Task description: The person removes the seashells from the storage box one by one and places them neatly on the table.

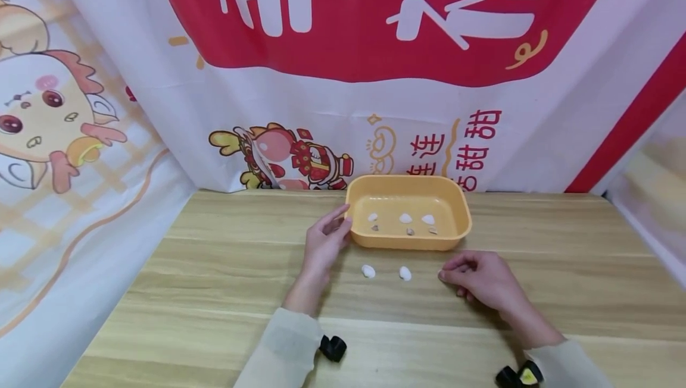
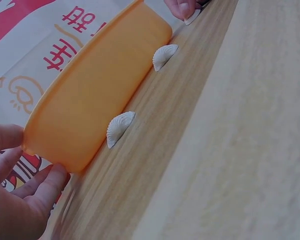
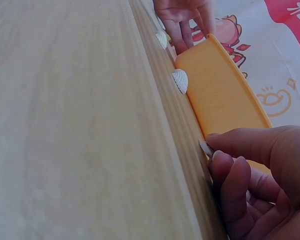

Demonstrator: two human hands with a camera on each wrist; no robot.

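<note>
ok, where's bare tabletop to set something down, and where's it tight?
Free: the table left of the left hand, right of the tray, and the near strip between the sleeves. Crowded: the band before the tray, where two white shells lie between the hands; the right hand pinches a third shell.

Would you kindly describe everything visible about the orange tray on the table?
The orange tray is a shallow rectangular dish with rounded corners and a flared rim, plastic by its look. It sits flat and upright on the wooden table, near the back edge by the printed cloth. Inside lie six small shells in two rows, three white and three darker. The left hand touches its left end; two white shells lie on the table in front.
</note>
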